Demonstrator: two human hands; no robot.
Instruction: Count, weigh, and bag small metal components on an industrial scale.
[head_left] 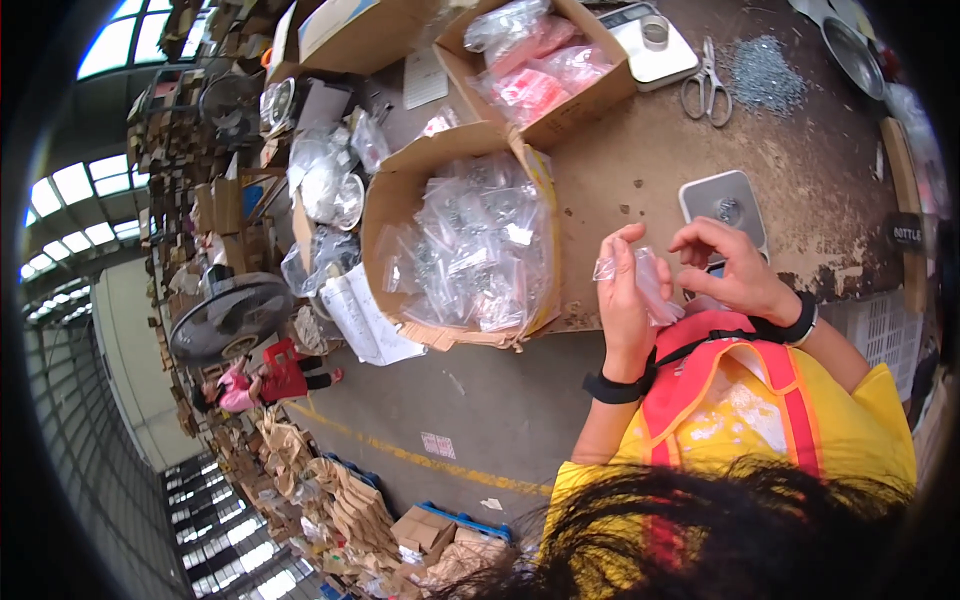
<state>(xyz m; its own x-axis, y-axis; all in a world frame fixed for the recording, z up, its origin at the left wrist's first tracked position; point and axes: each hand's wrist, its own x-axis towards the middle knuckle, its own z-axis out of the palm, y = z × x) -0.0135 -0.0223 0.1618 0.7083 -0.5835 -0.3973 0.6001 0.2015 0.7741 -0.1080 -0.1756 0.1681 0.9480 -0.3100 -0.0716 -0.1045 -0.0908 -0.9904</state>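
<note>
My left hand [624, 300] is closed on a clear plastic bag [650, 283], whose film shows between the fingers and droops toward my lap. Just to its right, my right hand [735, 268] has bent fingers spread apart, pointing at the bag, with nothing seen in them. Beyond the right hand sits a small digital scale [715, 188] with a little heap of metal hardware [729, 211] on its pan; my fingers partly cover its near edge. Left of my hands stands an open carton [540, 225] full of clear bags [465, 245] with small metal parts inside.
At the back are a carton [590, 97] of pink and clear bags, another white scale [655, 55], scissors [708, 88], a pile of screws [765, 75] and a metal bowl [853, 58]. Papers [365, 315] hang at the bench edge. A fan [230, 318] and a person [245, 388] are farther left.
</note>
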